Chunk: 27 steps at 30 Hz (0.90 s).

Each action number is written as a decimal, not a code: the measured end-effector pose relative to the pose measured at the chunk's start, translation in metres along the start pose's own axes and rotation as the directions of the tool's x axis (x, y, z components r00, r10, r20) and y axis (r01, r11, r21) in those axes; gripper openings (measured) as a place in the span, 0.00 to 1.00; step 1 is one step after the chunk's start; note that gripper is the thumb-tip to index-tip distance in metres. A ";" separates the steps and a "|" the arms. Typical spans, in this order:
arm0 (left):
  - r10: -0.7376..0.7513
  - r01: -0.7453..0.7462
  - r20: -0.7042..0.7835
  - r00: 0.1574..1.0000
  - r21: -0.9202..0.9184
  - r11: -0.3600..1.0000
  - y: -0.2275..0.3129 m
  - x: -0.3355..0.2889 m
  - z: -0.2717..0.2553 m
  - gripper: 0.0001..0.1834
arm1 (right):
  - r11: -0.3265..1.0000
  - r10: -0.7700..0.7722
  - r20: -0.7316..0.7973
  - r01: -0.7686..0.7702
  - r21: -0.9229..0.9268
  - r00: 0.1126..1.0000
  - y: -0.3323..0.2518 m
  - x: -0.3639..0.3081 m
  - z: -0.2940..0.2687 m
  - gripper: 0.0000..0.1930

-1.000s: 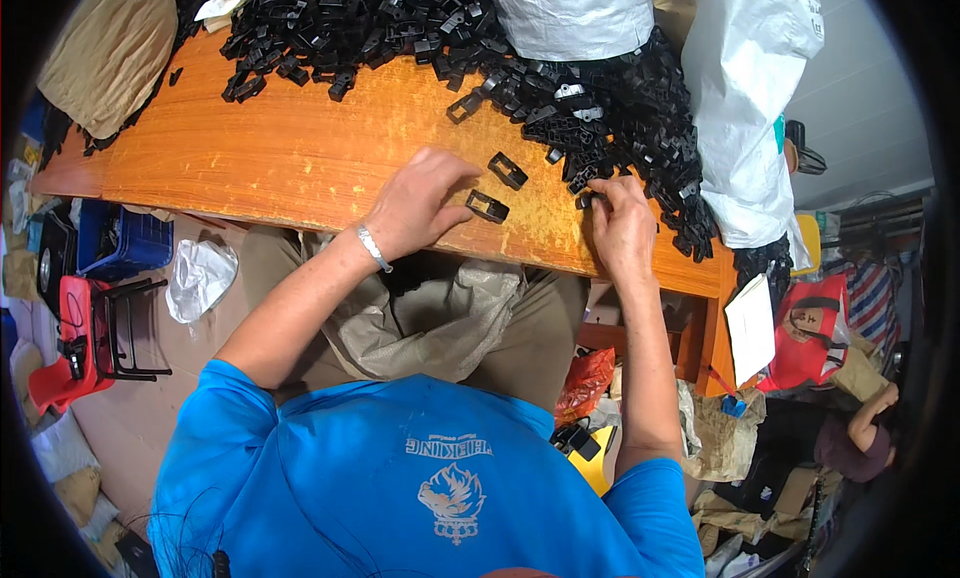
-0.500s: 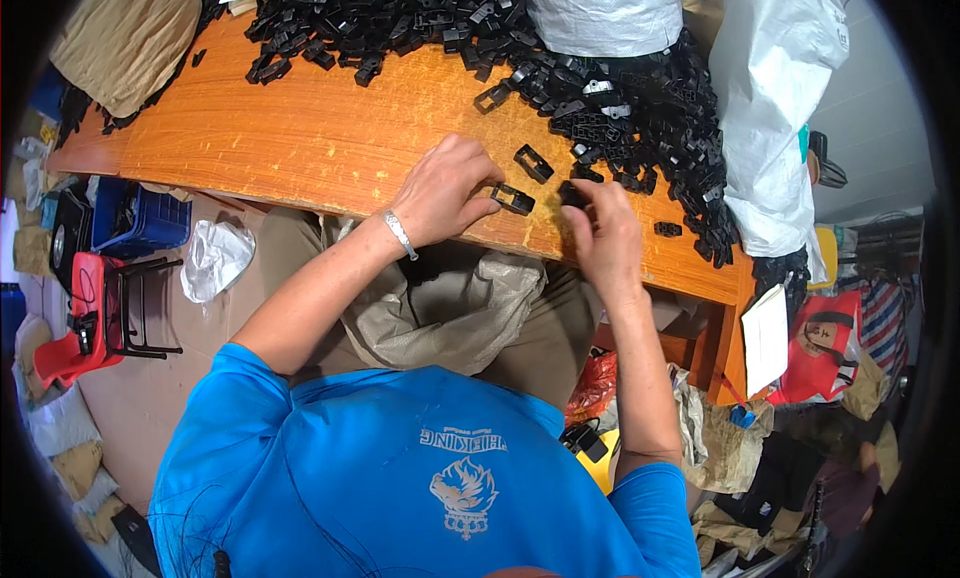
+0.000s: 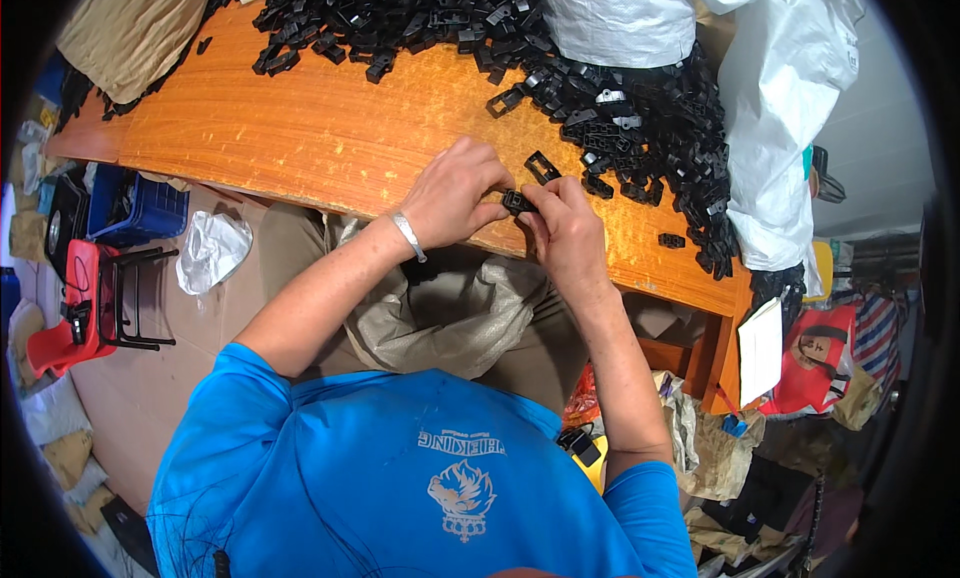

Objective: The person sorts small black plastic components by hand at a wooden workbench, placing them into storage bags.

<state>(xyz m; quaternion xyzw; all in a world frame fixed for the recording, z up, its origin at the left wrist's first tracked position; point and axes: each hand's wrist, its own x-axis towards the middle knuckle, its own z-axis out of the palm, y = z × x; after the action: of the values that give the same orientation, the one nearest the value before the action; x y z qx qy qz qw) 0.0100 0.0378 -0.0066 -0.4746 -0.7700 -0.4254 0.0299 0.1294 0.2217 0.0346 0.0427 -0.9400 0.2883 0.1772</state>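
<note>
One black rectangular plastic piece [image 3: 517, 202] was held between narrowed fingers of left hand [image 3: 452, 200] and right hand [image 3: 575, 236]; right newly brought leftward, both engaged.

Parts [image 3: 516, 203] are black, table [image 3: 300, 118] orange-brown, shirt [image 3: 350, 458] blue.
</note>
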 end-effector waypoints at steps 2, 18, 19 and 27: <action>0.007 -0.006 0.010 1.000 -0.039 0.999 -0.005 0.002 0.000 0.14 | 0.998 -0.031 0.001 0.032 -0.047 1.000 0.002 -0.002 0.002 0.15; -0.173 0.164 0.108 0.979 0.089 0.982 0.011 0.004 0.001 0.08 | 0.979 -0.092 -0.112 0.069 -0.194 0.989 0.004 -0.030 0.025 0.21; -0.171 0.158 0.156 0.973 0.096 0.983 0.010 0.002 -0.004 0.08 | 0.983 -0.080 -0.098 0.062 -0.171 0.992 0.000 -0.035 0.028 0.21; -0.202 0.203 0.089 0.975 0.002 0.979 0.019 0.032 -0.017 0.21 | 1.000 -0.025 -0.045 0.025 0.003 0.999 -0.020 -0.047 0.007 0.16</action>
<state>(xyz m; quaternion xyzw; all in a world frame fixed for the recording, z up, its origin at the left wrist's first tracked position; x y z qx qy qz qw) 0.0009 0.0521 0.0308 -0.4122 -0.8133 -0.4075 -0.0498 0.1746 0.2003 0.0225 0.0480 -0.9346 0.2888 0.2018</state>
